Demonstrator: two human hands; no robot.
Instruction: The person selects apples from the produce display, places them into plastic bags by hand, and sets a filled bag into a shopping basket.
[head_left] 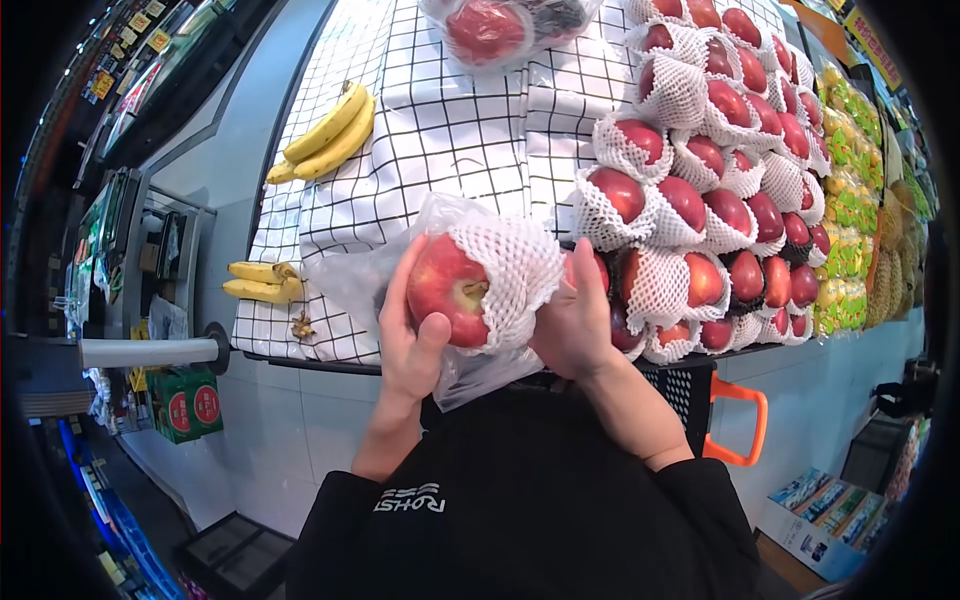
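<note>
Here's the apple [441, 285] over the tabletop [430, 150], between the hands: left hand [406, 345] curled round its bare side, right hand [578, 325] beside the net [515, 265], grip unclear. Probably firm, hefty, smooth enough to slip, easily bruised; cup it from both sides.

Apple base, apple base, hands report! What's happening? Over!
Left hand gripping red apple. Right hand open beside its foam net. Loose plastic bag behind; might snag.
</note>
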